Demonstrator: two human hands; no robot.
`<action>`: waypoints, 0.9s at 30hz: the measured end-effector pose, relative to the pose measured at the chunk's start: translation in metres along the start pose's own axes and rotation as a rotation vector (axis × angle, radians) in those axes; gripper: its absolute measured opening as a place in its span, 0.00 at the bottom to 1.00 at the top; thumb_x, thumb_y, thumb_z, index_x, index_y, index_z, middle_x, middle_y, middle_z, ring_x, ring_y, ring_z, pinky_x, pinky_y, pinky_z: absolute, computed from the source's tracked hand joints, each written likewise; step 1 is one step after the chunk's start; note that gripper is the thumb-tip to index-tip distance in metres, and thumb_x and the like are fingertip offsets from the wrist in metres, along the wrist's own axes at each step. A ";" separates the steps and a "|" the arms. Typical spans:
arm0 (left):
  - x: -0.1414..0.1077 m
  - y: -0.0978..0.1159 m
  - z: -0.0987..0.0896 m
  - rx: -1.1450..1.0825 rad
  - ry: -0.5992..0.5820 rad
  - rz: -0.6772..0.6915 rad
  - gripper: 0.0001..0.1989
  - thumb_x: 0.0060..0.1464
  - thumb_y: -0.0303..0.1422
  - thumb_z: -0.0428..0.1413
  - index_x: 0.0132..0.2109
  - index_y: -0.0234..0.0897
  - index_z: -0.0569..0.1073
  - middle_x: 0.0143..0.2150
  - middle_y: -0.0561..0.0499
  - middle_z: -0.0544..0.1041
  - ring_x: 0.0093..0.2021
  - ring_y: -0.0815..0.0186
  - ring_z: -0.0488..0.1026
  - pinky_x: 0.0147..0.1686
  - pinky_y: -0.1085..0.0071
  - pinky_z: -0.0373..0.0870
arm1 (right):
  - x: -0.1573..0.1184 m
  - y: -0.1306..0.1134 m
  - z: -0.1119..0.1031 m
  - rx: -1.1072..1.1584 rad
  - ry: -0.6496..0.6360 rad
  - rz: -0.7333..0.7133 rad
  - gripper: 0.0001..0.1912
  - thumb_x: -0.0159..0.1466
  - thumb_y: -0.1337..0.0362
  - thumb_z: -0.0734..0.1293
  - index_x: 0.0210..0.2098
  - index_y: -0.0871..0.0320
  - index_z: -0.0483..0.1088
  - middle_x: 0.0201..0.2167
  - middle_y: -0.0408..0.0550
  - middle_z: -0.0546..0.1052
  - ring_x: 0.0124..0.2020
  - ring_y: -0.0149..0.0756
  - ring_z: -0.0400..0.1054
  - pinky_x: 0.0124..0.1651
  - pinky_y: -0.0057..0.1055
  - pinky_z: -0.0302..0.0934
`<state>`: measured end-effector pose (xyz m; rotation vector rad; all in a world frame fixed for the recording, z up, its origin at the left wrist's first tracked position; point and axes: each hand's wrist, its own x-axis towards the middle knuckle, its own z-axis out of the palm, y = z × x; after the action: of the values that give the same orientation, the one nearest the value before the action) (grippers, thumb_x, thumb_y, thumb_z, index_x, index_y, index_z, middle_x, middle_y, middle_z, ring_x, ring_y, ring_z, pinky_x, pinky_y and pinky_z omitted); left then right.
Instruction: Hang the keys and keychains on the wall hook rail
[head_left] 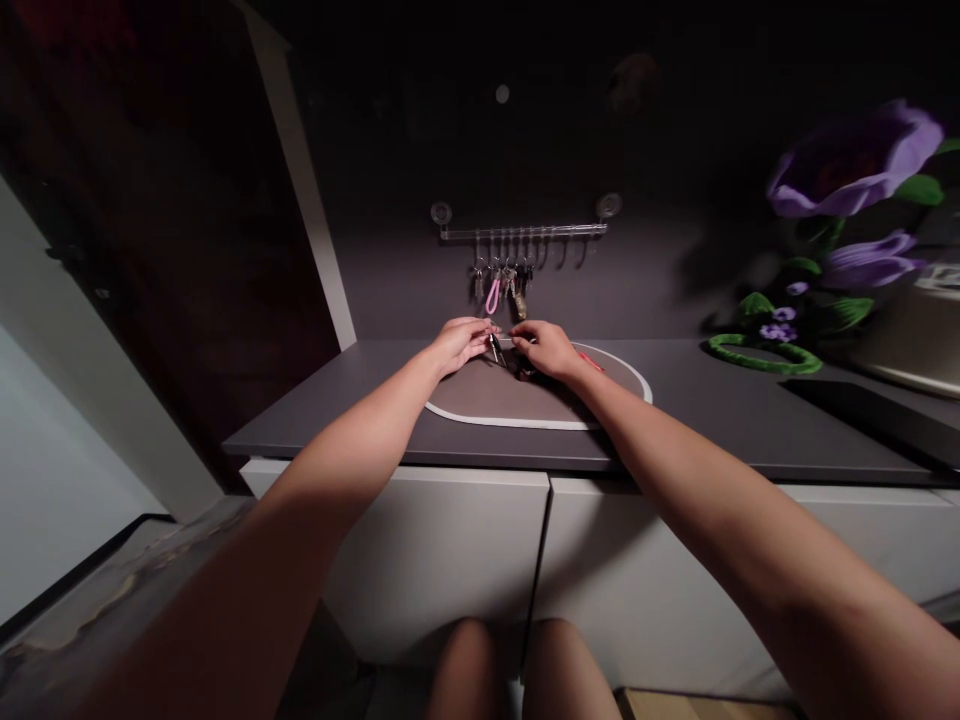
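My left hand (460,343) is closed in a pinch above the brown mat with a white rim (517,422). From its fingertips hang keys (496,348), dark and metallic. My right hand (546,348) is just to the right, fingers bent together near the keys. Whatever its fingertips grip is too small to make out. Under that hand lies a dark object (526,372), partly hidden. A red item (591,361) lies on the mat behind my right wrist. Beyond both hands, several keys with a pink loop strap (493,296) hang from hooks.
A clear hook rail (525,233) is fixed to the dark wall by two suction cups. On the grey counter (300,410), purple flowers (855,165) with a green ring base stand at right, beside a beige rounded object (915,330). White cabinet doors (457,560) are below.
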<state>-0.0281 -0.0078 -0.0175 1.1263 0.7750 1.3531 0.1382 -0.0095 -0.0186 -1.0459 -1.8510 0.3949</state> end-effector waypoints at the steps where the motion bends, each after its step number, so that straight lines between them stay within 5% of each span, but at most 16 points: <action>1: 0.000 0.001 0.000 -0.021 -0.006 -0.002 0.01 0.49 0.23 0.54 0.30 0.28 0.69 0.30 0.46 0.75 0.32 0.70 0.73 0.44 0.65 0.68 | -0.001 -0.001 0.000 0.015 0.006 -0.008 0.07 0.50 0.73 0.68 0.27 0.56 0.74 0.30 0.44 0.76 0.37 0.35 0.67 0.49 0.33 0.57; 12: -0.002 0.009 0.002 -0.091 -0.071 0.026 0.04 0.54 0.27 0.52 0.33 0.29 0.68 0.34 0.44 0.76 0.36 0.69 0.73 0.47 0.64 0.66 | -0.006 -0.011 0.000 0.031 0.012 -0.162 0.05 0.56 0.67 0.65 0.32 0.57 0.72 0.31 0.44 0.75 0.31 0.30 0.65 0.44 0.30 0.58; 27: -0.011 0.009 0.013 -0.129 -0.138 0.010 0.03 0.49 0.22 0.55 0.31 0.31 0.68 0.27 0.53 0.73 0.26 0.76 0.68 0.39 0.71 0.68 | 0.004 0.000 0.003 0.039 0.058 -0.272 0.11 0.57 0.59 0.63 0.34 0.59 0.71 0.33 0.48 0.73 0.35 0.33 0.65 0.41 0.31 0.59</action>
<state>-0.0208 -0.0219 -0.0068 1.1098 0.5751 1.3002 0.1346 -0.0062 -0.0181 -0.7579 -1.8936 0.2357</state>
